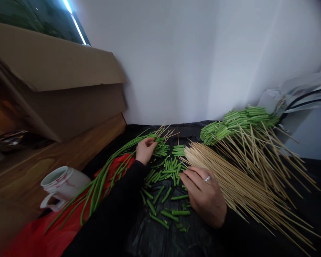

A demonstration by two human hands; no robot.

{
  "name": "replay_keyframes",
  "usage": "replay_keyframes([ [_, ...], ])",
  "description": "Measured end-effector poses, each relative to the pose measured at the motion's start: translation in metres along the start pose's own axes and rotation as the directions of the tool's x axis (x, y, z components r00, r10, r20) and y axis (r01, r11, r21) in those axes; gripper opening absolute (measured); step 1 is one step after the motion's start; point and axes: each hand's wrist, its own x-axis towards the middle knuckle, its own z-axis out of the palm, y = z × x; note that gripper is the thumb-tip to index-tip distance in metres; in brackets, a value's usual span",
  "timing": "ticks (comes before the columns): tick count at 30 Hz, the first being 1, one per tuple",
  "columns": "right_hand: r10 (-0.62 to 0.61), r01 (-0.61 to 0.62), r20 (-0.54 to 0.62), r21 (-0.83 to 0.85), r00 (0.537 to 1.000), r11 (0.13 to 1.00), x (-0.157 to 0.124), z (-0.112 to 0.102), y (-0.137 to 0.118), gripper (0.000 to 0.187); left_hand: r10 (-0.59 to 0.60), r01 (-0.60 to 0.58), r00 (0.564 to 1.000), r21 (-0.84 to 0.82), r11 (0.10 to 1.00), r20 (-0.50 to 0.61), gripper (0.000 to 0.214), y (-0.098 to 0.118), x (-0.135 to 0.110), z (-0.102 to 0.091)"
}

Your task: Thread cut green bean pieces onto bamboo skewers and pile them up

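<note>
My left hand [145, 150] is closed, with thumb and fingers pinched at the near side of a heap of cut green bean pieces [162, 148]; what lies between the fingertips is hidden. My right hand [204, 196], a ring on one finger, has its fingers curled together above loose bean pieces [172, 167]. A thin bamboo skewer [184, 162] sticks out from those fingers, pointing to the far left. Just beyond it lies a short row of threaded bean pieces [178, 150]. Long whole beans [104, 171] run beside my left forearm.
A big bundle of bamboo skewers [230, 171] fans out at the right. Behind it are stacked skewered beans [240, 121]. At the left stand a white mug [66, 185], a red plastic bag [50, 228] and a cardboard box [69, 78]. Black plastic sheeting [147, 242] covers the surface.
</note>
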Motion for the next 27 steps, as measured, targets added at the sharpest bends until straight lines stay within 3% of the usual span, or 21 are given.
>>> replay_keyframes([
  [2,-0.003,0.003,-0.005,0.016,1.0,1.0,0.0,0.0,0.0,0.03,0.019,-0.024,0.999,0.149,0.989,0.034,0.024,0.002,0.007,-0.027],
  [5,-0.001,0.001,-0.001,0.033,1.0,0.999,0.0,-0.001,-0.001,0.031,-0.002,-0.031,0.998,0.494,0.869,0.067,0.019,-0.001,0.015,-0.062],
  [9,0.002,-0.002,0.014,0.048,1.0,0.999,0.0,-0.001,0.0,0.03,-0.064,-0.01,0.995,0.69,0.724,0.081,0.015,-0.013,0.016,-0.085],
  [16,0.006,-0.008,0.034,0.049,0.999,0.999,-0.001,0.001,0.001,0.029,-0.054,-0.016,0.997,0.821,0.571,0.057,0.019,-0.01,0.024,-0.101],
  [23,0.011,-0.013,0.053,0.045,0.999,0.999,0.0,0.0,0.002,0.029,-0.039,0.116,0.993,0.911,0.396,-0.11,0.03,0.007,0.054,-0.142],
  [27,0.009,-0.015,0.076,0.072,0.997,0.997,0.0,0.0,0.002,0.03,-0.041,0.187,0.982,0.914,0.361,-0.184,0.032,0.002,0.066,-0.164],
])
